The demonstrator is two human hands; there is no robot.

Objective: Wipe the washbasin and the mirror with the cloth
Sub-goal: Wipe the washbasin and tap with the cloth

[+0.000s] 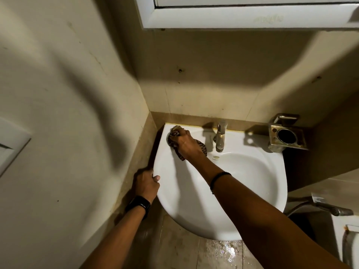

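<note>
A white washbasin hangs in the corner of a tiled bathroom. My right hand presses a dark patterned cloth onto the basin's back left ledge, close to the wall. My left hand grips the basin's left rim, with a black watch on its wrist. Above, only the white bottom frame of the mirror cabinet shows at the top edge; its glass is out of view.
A metal tap stands at the back centre of the basin. A metal soap and cup holder is fixed to the wall on the right. A hand sprayer lies lower right. The floor below is wet.
</note>
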